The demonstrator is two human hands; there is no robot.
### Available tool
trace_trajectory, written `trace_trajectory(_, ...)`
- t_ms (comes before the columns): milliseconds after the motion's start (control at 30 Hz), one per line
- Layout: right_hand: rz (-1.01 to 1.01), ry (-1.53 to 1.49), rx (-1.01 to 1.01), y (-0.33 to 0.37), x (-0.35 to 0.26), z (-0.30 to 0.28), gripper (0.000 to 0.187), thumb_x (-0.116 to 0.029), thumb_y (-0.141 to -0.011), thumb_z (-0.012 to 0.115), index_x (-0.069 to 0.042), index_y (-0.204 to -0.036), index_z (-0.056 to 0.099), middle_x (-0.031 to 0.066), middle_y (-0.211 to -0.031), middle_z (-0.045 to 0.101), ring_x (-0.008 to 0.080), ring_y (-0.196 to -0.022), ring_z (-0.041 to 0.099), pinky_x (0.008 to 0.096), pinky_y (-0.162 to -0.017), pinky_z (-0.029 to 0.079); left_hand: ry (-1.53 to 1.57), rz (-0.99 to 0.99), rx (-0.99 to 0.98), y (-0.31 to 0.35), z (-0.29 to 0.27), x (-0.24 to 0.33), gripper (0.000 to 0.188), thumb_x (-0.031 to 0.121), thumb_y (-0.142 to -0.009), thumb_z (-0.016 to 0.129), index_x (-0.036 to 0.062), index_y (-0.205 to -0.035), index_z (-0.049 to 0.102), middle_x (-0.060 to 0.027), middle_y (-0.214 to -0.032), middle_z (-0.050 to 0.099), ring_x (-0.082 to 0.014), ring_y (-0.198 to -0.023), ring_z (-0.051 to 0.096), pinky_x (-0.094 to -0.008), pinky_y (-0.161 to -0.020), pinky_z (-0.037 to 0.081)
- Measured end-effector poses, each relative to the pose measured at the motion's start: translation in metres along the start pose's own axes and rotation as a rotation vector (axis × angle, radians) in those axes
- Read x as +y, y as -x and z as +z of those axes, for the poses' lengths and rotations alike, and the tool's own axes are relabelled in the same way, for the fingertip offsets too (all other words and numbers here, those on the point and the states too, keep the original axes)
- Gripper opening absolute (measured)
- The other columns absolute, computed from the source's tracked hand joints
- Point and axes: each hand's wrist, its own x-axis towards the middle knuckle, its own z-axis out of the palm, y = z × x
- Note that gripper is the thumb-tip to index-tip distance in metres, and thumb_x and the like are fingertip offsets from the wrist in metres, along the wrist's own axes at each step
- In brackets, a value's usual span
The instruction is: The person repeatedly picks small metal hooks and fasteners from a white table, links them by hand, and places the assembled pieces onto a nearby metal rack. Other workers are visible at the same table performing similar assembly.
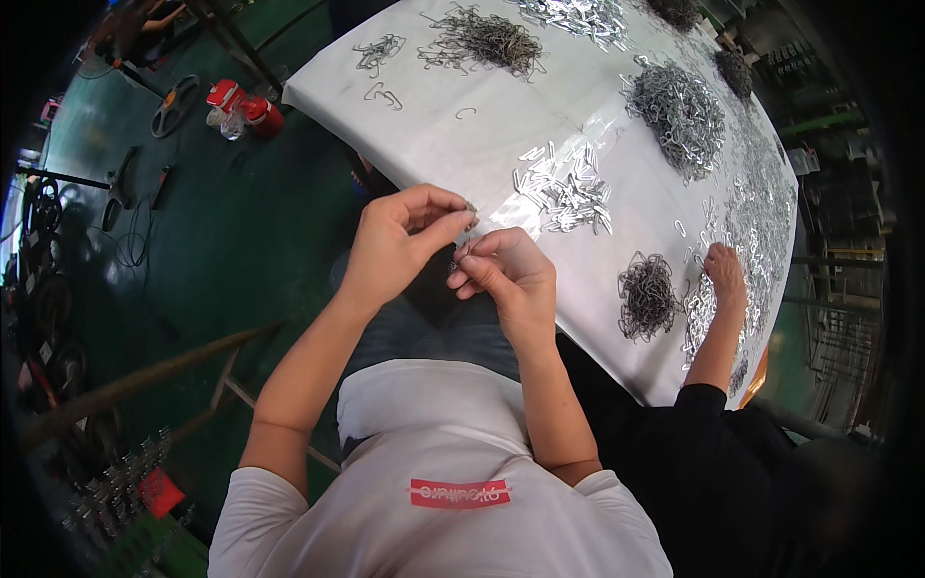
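My left hand (pixel 405 236) is closed in a pinch, with a small dark metal piece (pixel 471 214) at its fingertips. Just below and to its right, my right hand (pixel 506 273) pinches a thin metal wire piece (pixel 457 258); its exact shape is too small to make out. Both hands are held close together in front of my lap, off the near edge of the white-covered table (pixel 434 144). Closest to them on the table lies a loose heap of shiny oblong metal links (pixel 568 190).
Farther back are a dark pile of wire hooks (pixel 487 41) and a big grey pile of wire pieces (pixel 677 118). At right, a co-worker's hand (pixel 725 273) reaches into scattered links, beside a smaller dark wire pile (pixel 647 297). Red containers (pixel 260 116) stand at left.
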Motion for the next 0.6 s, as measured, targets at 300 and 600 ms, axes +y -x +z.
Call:
trace_trajectory(300, 0.007, 0.018, 0.027, -0.005, 0.0, 0.002, 0.012, 0.003, -0.087, 0.063, 0.001, -0.094, 0.054, 0.0127, -0.093, 0.064, 0.0174, -0.075, 0.067, 0.0245, -0.06, 0.054, -0.025, 0.073, -0.008, 0.014, -0.006, 0.005, 0.014, 0.004, -0.083, 0.068, -0.0023, -0.096, 0.068, -0.0077, -0.095, 0.07, -0.0115, -0.085, 0.065, -0.0251, -0.075, 0.051)
trace_trajectory(600, -0.156, 0.473, 0.049, -0.071, -0.003, -0.024, 0.024, -0.008, -0.088, 0.064, 0.001, -0.109, 0.059, 0.0102, -0.103, 0.066, 0.0164, -0.083, 0.066, 0.0254, -0.061, 0.052, -0.288, 0.324, 0.132, 0.023, -0.018, 0.004, 0.015, 0.0, -0.074, 0.073, 0.0022, -0.089, 0.07, -0.0097, -0.1, 0.066, -0.0215, -0.089, 0.063, -0.0292, -0.076, 0.05)
